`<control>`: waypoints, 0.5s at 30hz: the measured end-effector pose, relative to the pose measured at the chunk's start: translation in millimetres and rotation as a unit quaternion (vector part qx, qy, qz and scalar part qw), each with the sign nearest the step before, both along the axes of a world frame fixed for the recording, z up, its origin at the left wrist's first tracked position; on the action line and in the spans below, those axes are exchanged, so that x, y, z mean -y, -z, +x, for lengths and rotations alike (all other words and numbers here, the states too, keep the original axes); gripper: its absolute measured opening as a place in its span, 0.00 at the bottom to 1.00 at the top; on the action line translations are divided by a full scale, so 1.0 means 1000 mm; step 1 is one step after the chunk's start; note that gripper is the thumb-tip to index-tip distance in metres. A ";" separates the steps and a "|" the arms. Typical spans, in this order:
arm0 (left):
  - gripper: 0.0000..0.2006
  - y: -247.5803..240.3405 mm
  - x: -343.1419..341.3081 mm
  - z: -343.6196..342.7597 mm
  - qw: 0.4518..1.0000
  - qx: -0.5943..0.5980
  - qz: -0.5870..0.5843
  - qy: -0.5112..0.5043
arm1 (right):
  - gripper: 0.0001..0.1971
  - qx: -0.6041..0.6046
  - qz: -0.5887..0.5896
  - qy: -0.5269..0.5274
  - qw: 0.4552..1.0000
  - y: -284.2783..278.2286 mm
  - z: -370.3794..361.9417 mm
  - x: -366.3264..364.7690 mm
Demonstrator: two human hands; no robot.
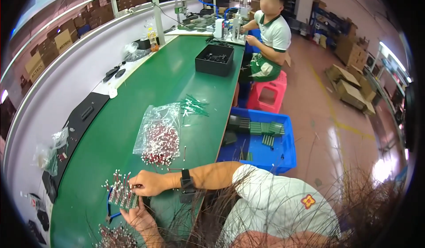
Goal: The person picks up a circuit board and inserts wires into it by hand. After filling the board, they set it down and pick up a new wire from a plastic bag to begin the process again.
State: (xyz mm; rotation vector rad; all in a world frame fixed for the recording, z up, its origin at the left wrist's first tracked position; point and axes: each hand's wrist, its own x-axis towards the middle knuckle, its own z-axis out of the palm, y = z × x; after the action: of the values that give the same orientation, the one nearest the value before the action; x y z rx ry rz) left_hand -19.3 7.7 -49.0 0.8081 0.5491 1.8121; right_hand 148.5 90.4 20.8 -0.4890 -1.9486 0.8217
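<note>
A cluster of green circuit boards stands at the table's near left, with many short red wires with white ends sticking up. Partly showing beneath it is a blue frame. My left hand grips the boards' near edge, thumb above and fingers bent below. Just over their right side, my right hand is closed in a pinch; what lies between its fingertips is too small to make out. Beyond my hands, a clear plastic bag lies spread with a heap of red, white-tipped wires on it.
Green wires lie beyond the bag. A black bin holds dark parts. More wires are heaped at the near edge. Right of the green table stands a blue crate. A person sits on a pink stool farther off.
</note>
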 end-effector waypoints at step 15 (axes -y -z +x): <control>0.29 -0.026 0.009 0.012 0.999 0.022 -0.027 0.021 | 0.06 -0.007 -0.011 -0.047 0.999 0.006 -0.008 0.007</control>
State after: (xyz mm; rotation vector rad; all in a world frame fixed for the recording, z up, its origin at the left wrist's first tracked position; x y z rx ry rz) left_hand -7.3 -1.0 -23.1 0.7360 0.5472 1.7656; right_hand 140.5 83.5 14.9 -0.4059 -1.9632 0.9055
